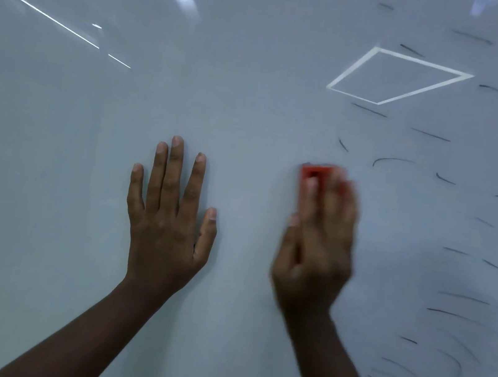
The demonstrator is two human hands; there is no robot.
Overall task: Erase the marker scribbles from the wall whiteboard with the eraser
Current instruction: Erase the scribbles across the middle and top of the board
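The red eraser lies against the whiteboard, the right hand gripping it, blurred, apparently mid-wipe. The left hand presses flat, fingers spread. Dark scribbles remain to the right; the next strokes should likely sweep that way.

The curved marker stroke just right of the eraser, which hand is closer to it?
Right. The right hand, gripping the red eraser, sits just below and left of the curved stroke. The left hand lies flat on the whiteboard, much farther left.
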